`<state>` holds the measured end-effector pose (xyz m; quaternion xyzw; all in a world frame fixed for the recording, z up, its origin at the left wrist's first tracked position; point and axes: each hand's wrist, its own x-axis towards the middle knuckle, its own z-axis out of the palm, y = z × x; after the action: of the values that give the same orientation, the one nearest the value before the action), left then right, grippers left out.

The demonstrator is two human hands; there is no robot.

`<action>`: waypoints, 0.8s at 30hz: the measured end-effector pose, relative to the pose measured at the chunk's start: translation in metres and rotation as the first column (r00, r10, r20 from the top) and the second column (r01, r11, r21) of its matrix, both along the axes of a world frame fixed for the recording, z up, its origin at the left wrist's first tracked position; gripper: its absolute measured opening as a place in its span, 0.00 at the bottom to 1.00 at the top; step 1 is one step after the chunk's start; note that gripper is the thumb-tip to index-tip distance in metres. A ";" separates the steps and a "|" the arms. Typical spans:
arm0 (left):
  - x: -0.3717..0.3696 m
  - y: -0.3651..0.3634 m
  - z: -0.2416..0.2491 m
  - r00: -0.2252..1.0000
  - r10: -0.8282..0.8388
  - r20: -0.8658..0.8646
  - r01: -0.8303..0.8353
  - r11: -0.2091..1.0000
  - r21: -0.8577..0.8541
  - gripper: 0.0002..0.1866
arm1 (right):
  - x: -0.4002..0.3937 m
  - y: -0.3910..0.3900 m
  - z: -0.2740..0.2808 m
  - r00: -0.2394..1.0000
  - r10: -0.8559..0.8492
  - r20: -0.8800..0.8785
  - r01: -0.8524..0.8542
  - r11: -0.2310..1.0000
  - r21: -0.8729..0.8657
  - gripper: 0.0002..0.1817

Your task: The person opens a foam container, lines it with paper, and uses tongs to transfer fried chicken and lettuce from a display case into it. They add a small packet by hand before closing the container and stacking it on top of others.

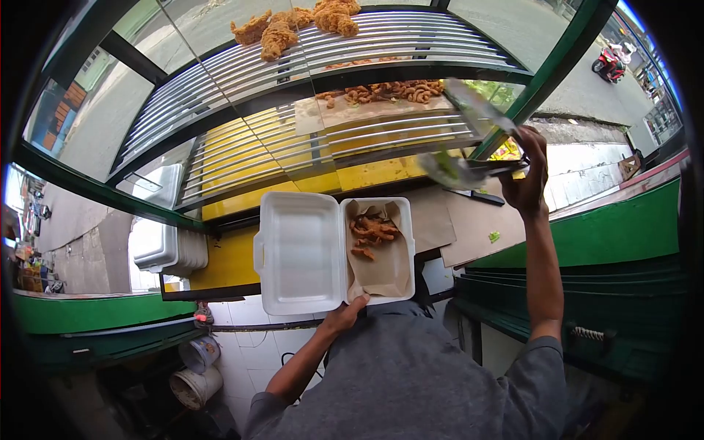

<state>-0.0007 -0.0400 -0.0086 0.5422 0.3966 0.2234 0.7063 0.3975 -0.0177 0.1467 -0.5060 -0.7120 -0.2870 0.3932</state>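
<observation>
My left hand (348, 315) grips the near edge of an open white foam takeout box (302, 257), thumb on its rim. Brown paper (381, 275) lines the right half, and several pieces of fried chicken (374, 229) lie on it. The lid half is bare. Raised on the right, my right hand (529, 172) is closed around metal tongs (502, 121). Their two arms are spread apart and smeared by motion, pointing left toward the lower rack. Nothing can be made out between their tips.
Large fried chicken pieces (279, 37) rest on the upper rack (411, 40); smaller fried strips (396, 92) lie on paper below. A knife (480, 196) lies on the brown-papered counter (484, 227). Stacked foam boxes (172, 249) stand left. Green frame posts (557, 66) surround the display. Buckets (196, 385) sit below.
</observation>
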 end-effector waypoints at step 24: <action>0.140 -0.042 0.009 0.992 -0.113 0.057 0.118 0.989 -0.086 0.23 | 0.197 0.023 0.090 0.793 -0.539 0.283 0.550 0.433 -0.714 0.24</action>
<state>0.1392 -0.0823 0.0002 0.5261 0.3556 0.1783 0.7516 0.5948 0.0057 0.2371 -0.8224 -0.5641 -0.0706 0.0214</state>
